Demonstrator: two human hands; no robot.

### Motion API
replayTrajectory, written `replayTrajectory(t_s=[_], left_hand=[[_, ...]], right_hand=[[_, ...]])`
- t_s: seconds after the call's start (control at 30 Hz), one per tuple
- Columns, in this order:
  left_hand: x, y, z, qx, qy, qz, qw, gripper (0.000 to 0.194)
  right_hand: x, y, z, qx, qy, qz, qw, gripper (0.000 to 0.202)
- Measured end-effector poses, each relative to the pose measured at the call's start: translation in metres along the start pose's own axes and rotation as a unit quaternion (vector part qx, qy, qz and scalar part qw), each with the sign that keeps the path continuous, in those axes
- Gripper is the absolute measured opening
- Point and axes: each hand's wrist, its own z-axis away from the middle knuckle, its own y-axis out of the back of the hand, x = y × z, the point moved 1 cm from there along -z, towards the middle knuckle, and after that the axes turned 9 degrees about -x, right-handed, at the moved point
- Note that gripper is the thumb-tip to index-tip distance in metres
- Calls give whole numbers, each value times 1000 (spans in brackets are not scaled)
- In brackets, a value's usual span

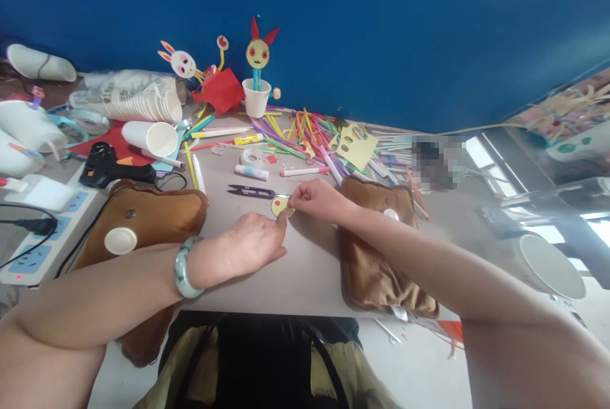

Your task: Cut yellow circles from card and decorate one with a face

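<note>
A small yellow paper disc (pixel 277 206) with a red dot lies flat on the table between my hands. My left hand (pixel 255 242), a green-and-white bangle at its wrist, has its fingers curled together, with the index fingertip pressing the disc's near edge. My right hand (pixel 317 199) pinches at the disc's right side; a small red paper piece (pixel 288 204) shows at its fingertips, partly hidden. Just beyond lie purple-handled thread snips (pixel 251 191), their right end running close to my right fingers. Behind them is a glue stick (pixel 251 172).
Brown plush cushions (pixel 157 206) (pixel 372 256) flank the work spot. A black glue gun (pixel 114 167) and power strip (pixel 47 237) are at left. Behind are stacked paper cups (pixel 133 101), a rabbit figure in a white cup (pixel 256 98), many pipe cleaners (pixel 305 129) and punched yellow paper (pixel 357 148).
</note>
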Motion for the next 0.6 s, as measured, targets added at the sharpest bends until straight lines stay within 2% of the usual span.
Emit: replayTrajectory(t_s=[0.17,0.37,0.6], left_hand=[[5,4,-2,-24,24,-15,999,66],[7,6,-4,-45,31,-11,998,68],[7,4,-3,-25,30,-46,998,71]], right_hand=[[-2,2,-7,-2,-22,41,999,10],[-4,4,-7,-14,-51,37,998,9],[-1,1,-10,-1,-54,25,998,9]])
